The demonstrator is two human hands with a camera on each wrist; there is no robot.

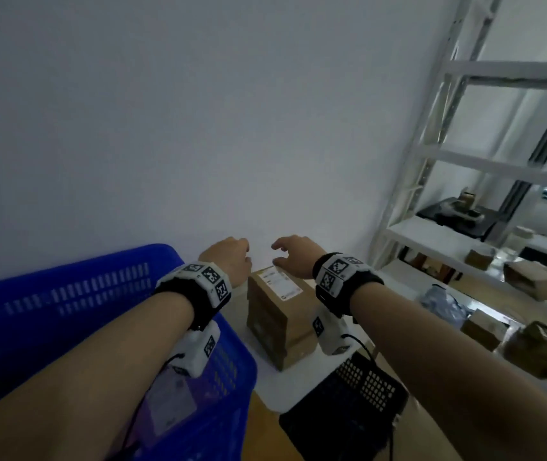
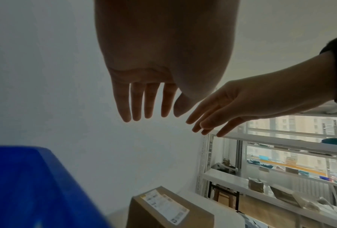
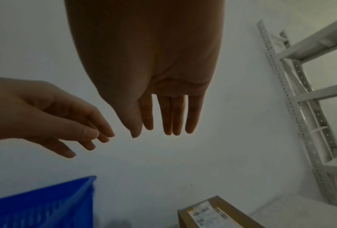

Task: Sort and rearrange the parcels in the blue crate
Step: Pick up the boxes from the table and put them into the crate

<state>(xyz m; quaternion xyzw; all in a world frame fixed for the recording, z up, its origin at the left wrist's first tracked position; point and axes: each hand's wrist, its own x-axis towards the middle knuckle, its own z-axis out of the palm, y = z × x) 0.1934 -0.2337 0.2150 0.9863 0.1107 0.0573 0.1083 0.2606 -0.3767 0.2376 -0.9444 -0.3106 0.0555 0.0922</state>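
A blue slatted crate (image 1: 66, 311) stands at the lower left, with a pale plastic-wrapped parcel (image 1: 172, 404) lying inside it under my left forearm. To its right sits a stack of brown cardboard boxes (image 1: 282, 321); the top one carries a white shipping label (image 1: 280, 281). My left hand (image 1: 229, 257) and right hand (image 1: 293, 254) hover side by side above the stack's far end, both empty with fingers straight and relaxed. The left wrist view shows the left hand (image 2: 144, 104), the crate (image 2: 36, 192) and the box (image 2: 169, 211) below. In the right wrist view the right hand (image 3: 163, 120) hangs above the box (image 3: 212, 216).
A white metal shelving rack (image 1: 465, 161) fills the right side, holding small boxes and wrapped parcels (image 1: 531, 277). A black perforated basket (image 1: 348, 410) sits below the cardboard stack. A plain white wall (image 1: 199, 128) stands straight ahead.
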